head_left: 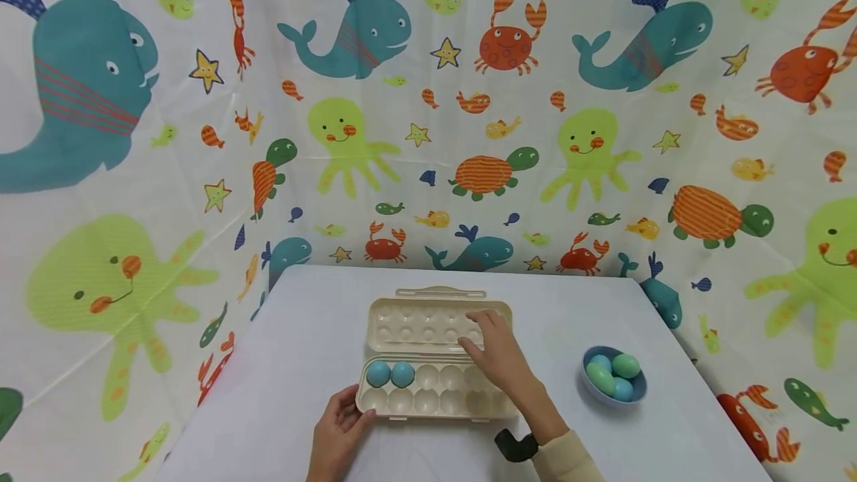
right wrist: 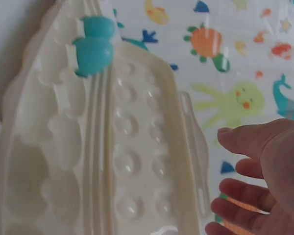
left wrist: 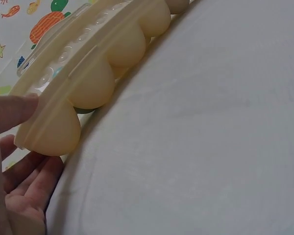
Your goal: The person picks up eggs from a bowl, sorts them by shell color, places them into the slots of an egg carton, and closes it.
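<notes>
Fingers of left hand (head_left: pixel 341 427) grip left end of egg carton (head_left: pixel 426 401); right hand (head_left: pixel 498 354) spread, holding nothing, near lid (head_left: pixel 422 316). Carton on table (head_left: pixel 268 400): two blue eggs (head_left: pixel 402 374), back-row left. Bowl (head_left: pixel 640 387) (off right): four eggs (head_left: pixel 599 378).

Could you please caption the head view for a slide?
Left hand grips an open carton with two blue eggs, right hand above it; a bowl holds more eggs.

One egg carton (head_left: pixel 426 402), containing two blue eggs (head_left: pixel 402 374); one bowl (head_left: pixel 608 401), containing two green eggs (head_left: pixel 601 378) and two light-blue eggs (head_left: pixel 623 390).
</notes>
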Action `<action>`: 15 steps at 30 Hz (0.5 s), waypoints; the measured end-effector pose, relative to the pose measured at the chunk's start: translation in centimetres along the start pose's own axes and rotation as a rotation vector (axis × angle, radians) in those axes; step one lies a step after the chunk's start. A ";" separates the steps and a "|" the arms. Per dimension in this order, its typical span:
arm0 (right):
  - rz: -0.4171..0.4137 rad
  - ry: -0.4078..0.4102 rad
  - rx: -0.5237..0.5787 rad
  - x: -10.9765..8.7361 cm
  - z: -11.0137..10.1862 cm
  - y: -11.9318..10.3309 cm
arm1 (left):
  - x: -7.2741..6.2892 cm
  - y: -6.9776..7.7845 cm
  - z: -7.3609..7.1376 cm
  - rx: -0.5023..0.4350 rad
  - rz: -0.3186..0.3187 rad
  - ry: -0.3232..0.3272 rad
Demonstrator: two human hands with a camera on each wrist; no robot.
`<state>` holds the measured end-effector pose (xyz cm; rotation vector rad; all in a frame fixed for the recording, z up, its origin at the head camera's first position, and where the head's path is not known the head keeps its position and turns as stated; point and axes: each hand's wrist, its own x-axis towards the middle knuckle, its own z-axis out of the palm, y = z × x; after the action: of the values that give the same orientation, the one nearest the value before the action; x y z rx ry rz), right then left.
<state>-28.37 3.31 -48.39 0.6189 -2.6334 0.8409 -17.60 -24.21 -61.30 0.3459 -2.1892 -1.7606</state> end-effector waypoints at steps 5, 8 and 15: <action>0.086 0.068 -0.016 -0.4 -2.7 2.6 | 0.0 0.1 0.2 0.003 -0.007 -0.002; 0.123 0.097 -0.047 -0.6 -4.1 4.1 | 0.1 0.1 0.1 0.016 -0.001 0.002; 0.303 0.077 -0.104 -1.3 -7.1 7.0 | 0.0 0.4 -0.4 0.050 -0.003 0.004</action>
<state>-29.54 13.19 -46.67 0.1579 -2.7181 0.7837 -17.45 -24.44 -60.82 0.3643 -2.2339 -1.7071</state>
